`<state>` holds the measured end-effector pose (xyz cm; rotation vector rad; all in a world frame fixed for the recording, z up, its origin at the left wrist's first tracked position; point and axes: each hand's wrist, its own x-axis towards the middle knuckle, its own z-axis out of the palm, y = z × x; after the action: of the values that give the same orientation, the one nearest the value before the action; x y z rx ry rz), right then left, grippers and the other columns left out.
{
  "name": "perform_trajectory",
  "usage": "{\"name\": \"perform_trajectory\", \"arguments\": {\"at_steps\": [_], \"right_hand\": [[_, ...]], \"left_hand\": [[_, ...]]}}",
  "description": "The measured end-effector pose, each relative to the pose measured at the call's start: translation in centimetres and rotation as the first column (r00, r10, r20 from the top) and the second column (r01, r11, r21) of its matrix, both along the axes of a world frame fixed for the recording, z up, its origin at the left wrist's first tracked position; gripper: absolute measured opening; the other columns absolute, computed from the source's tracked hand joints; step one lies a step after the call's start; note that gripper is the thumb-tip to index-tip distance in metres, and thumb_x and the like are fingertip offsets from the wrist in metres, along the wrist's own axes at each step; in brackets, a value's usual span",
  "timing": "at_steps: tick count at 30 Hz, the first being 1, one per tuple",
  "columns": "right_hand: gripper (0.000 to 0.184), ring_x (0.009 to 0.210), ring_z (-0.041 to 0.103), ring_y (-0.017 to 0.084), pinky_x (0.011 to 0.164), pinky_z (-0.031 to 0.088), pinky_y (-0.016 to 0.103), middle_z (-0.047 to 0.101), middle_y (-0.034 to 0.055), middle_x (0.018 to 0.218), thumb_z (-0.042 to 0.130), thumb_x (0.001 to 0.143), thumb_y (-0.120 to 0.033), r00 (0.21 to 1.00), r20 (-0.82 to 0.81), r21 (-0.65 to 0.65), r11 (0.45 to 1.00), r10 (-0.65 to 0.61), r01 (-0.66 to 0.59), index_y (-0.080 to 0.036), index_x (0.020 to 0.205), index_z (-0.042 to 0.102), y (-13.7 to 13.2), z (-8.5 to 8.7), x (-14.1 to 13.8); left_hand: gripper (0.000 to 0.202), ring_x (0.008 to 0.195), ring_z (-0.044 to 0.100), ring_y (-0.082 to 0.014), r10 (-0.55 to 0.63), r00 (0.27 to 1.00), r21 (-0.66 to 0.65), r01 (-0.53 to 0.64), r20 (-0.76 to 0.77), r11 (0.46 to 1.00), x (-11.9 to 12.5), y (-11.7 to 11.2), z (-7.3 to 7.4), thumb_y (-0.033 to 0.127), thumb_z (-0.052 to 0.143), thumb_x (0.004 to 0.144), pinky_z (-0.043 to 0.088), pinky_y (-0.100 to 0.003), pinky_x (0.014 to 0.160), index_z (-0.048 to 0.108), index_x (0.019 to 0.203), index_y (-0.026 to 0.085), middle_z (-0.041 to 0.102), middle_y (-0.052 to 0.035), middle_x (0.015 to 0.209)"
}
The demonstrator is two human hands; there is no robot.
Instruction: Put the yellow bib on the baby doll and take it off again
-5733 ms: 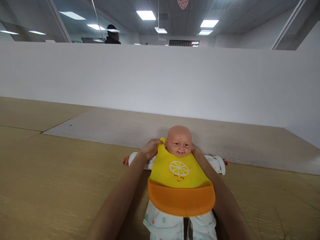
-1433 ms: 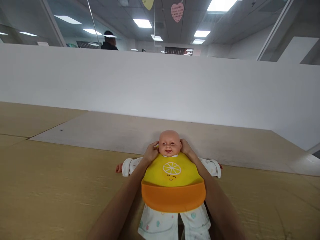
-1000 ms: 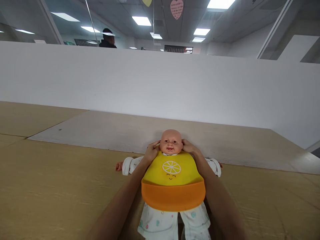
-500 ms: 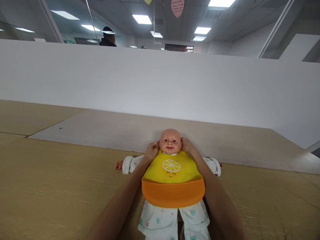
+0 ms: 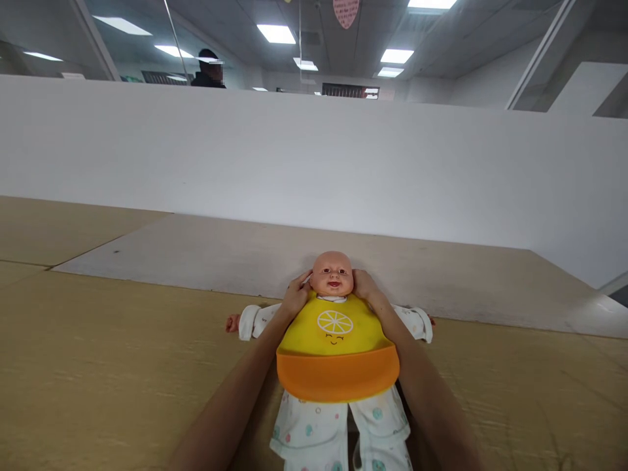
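Observation:
A bald baby doll (image 5: 332,271) lies on its back, arms spread wide, in white patterned clothes. Over its chest lies a yellow bib (image 5: 304,337) with a lemon slice, a smiling face and an orange catch pocket (image 5: 338,376). My left hand (image 5: 296,294) is at the left side of the doll's neck, fingers curled at the bib's upper end. On the other side, my right hand (image 5: 366,286) grips at the bib's other upper end, close under the head. The fingertips and the bib's neck ends behind the neck are hidden.
Under the doll is a wood-toned surface (image 5: 122,353) with a paler grey panel (image 5: 206,252) behind. A low white wall (image 5: 314,163) with glass above runs across the back. Beyond the glass a person (image 5: 209,72) is visible, and a pink paper heart (image 5: 347,12) hangs there.
The view has shifted slightly. The left hand's fingers have moved a little up beside the doll's head. The right hand stays at the neck, and the bib lies much as before.

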<state>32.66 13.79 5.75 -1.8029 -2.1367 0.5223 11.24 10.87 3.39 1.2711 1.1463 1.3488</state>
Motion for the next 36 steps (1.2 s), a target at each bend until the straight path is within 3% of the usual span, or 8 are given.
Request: {"name": "perform_trajectory", "arguments": {"at_steps": [3,6,9,19,22,25,30,36], "right_hand": [[0.035,0.102,0.063,0.026,0.08,0.046,0.024,0.066,0.0152,0.112,0.065,0.075,-0.024,1.0,0.018,-0.006,1.0,0.012,-0.012,-0.014,0.107,0.07,0.2,0.0,0.1],[0.033,0.099,0.065,0.026,0.076,0.046,0.024,0.067,0.0151,0.112,0.064,0.074,-0.024,0.999,0.034,-0.019,1.0,0.019,-0.019,-0.014,0.105,0.071,0.2,-0.1,0.1],[0.033,0.096,0.065,0.026,0.072,0.045,0.023,0.067,0.0155,0.111,0.065,0.072,-0.023,0.999,0.046,-0.033,0.999,0.02,-0.019,-0.013,0.103,0.071,0.2,0.0,0.1],[0.035,0.096,0.066,0.024,0.068,0.043,0.021,0.068,0.0156,0.109,0.065,0.073,-0.023,0.998,0.06,-0.035,0.999,0.013,-0.011,-0.013,0.105,0.071,-0.1,0.1,0.1],[0.033,0.096,0.066,0.024,0.068,0.043,0.021,0.067,0.0146,0.11,0.063,0.074,-0.025,0.998,0.065,-0.036,0.999,0.018,-0.015,-0.014,0.105,0.071,-0.2,0.2,0.1],[0.034,0.093,0.066,0.026,0.069,0.043,0.024,0.068,0.0154,0.107,0.068,0.07,-0.028,0.997,0.081,-0.043,0.999,0.017,-0.014,-0.014,0.1,0.072,-0.1,0.2,0.1],[0.035,0.092,0.065,0.028,0.07,0.041,0.026,0.069,0.0163,0.105,0.07,0.067,-0.027,0.998,0.056,-0.053,0.999,0.003,0.0,-0.015,0.1,0.072,-0.1,0.0,0.2],[0.046,0.09,0.064,0.021,0.069,0.042,0.023,0.069,0.0114,0.102,0.065,0.072,-0.026,0.987,-0.147,-0.07,0.996,-0.064,0.054,-0.014,0.116,0.062,-1.9,-0.5,1.4]], "left_hand": [[0.037,0.103,0.062,-0.0265,-0.005,1.0,0.032,0.006,-0.03,0.999,-0.1,0.2,-0.4,0.018,0.065,0.065,0.047,-0.032,0.088,0.073,0.101,0.019,0.071,-0.0077,0.112],[0.048,0.076,0.064,-0.0204,-0.019,0.997,-0.007,0.019,-0.074,1.0,-0.4,0.2,-0.6,0.02,0.062,0.067,0.048,-0.027,0.068,0.068,0.114,0.017,0.075,-0.0057,0.088],[0.057,0.053,0.053,-0.0134,-0.025,0.995,-0.04,0.021,-0.099,0.999,-0.5,0.0,-0.4,0.021,0.061,0.066,0.04,-0.023,0.052,0.063,0.122,0.015,0.071,-0.0013,0.07],[0.065,0.039,0.034,-0.0076,-0.047,0.991,-0.053,0.041,-0.123,0.998,-0.3,-0.5,0.4,0.024,0.058,0.065,0.029,-0.021,0.042,0.058,0.128,0.01,0.058,0.0044,0.051],[0.063,0.041,0.041,-0.0094,-0.051,0.98,-0.068,0.039,-0.191,0.997,-0.5,-0.4,0.2,0.023,0.057,0.069,0.033,-0.021,0.044,0.056,0.13,0.011,0.063,0.0015,0.057],[0.054,0.063,0.061,-0.0161,-0.038,0.931,-0.071,0.013,-0.364,0.997,-0.9,-0.3,0.3,0.02,0.058,0.072,0.045,-0.024,0.058,0.06,0.126,0.012,0.073,-0.0076,0.086],[0.046,0.089,0.066,-0.0218,0.008,0.791,-0.082,-0.073,-0.612,0.994,-1.4,-0.5,1.0,0.022,0.062,0.075,0.048,-0.03,0.081,0.063,0.12,0.012,0.063,-0.0152,0.125],[0.053,0.073,0.066,-0.0201,-0.117,0.941,-0.225,0.046,-0.317,0.973,-1.8,-3.0,3.1,0.033,0.065,0.071,0.05,-0.027,0.062,0.061,0.12,0.013,0.072,-0.0111,0.099]]}}
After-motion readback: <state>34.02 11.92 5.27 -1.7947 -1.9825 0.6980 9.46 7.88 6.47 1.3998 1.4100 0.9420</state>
